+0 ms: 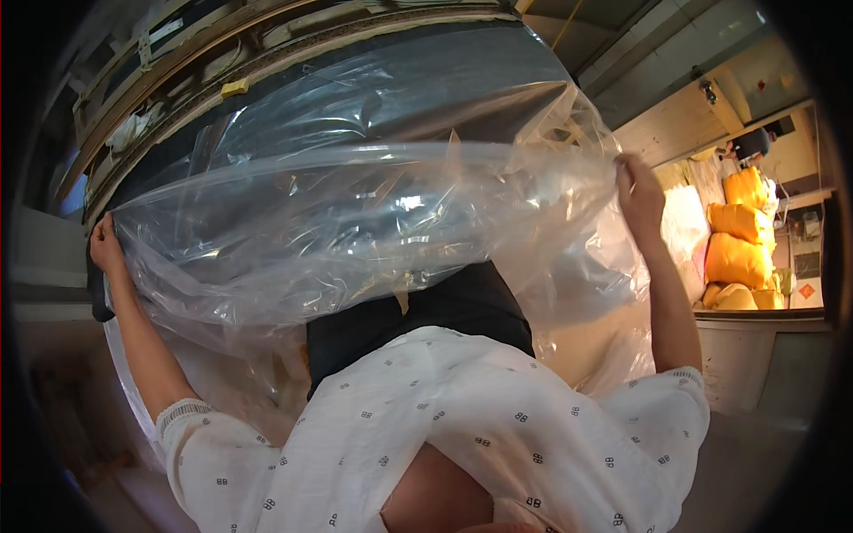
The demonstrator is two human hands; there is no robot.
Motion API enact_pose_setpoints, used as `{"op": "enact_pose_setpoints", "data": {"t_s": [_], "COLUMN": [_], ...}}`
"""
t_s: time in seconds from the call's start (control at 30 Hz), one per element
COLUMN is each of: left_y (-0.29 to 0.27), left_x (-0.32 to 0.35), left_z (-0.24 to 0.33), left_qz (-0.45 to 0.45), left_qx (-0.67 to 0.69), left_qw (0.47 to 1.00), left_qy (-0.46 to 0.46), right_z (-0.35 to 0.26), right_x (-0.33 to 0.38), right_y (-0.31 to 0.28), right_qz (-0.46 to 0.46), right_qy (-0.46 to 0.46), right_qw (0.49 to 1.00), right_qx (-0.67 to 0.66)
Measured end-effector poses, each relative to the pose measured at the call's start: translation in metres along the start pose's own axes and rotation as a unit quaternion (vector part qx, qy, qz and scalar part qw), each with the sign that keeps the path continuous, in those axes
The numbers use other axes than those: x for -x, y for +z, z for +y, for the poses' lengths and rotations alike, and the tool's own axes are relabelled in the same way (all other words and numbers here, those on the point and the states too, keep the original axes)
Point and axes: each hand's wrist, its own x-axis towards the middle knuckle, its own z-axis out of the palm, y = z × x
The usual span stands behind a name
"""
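A wide sheet of clear plastic film [355,204] stretches between my two hands, with its near part hanging in folds before my legs. My left hand [106,243] is closed on the film's edge at the far left. On the right, my right hand [641,197] pinches the opposite edge, held a little higher. Between them the edge runs in a shallow arc. The far part of the film lies over a dark flat surface [426,67], which shows through it.
Along the far side runs a machine frame [267,35] with long bars and a small yellow block [235,87] on it. At the right, stacked yellow bundles [740,253] show beyond an opening, near another person [752,144]. A pale panel [680,124] stands behind my right hand.
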Motion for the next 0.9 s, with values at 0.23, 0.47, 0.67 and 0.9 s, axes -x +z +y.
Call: {"op": "enact_pose_setpoints", "data": {"t_s": [0.23, 0.47, 0.67, 0.9], "left_y": [0.006, -0.032, -0.032, -0.057], "left_x": [0.003, 0.003, 0.001, -0.005], "left_z": [-0.018, -0.045, -0.043, -0.070], "left_qz": [0.018, 0.035, 0.042, 0.049], "left_qx": [-0.029, -0.028, -0.020, -0.157], "left_qw": [0.999, 0.998, 0.997, 0.984], "left_qy": [-0.026, -0.052, -0.061, -0.069], "right_z": [0.017, -0.024, 0.086, 0.088], "right_x": [-0.152, -0.142, 0.081, 0.132], "right_y": [-0.088, -0.009, 0.166, 0.109], "right_qz": [0.084, 0.265, -0.072, -0.042], "right_qy": [0.054, -0.186, 0.259, 0.301], "right_qw": [0.836, 0.946, 0.963, 0.929], "right_qx": [-0.539, -0.029, 0.024, -0.208]}}
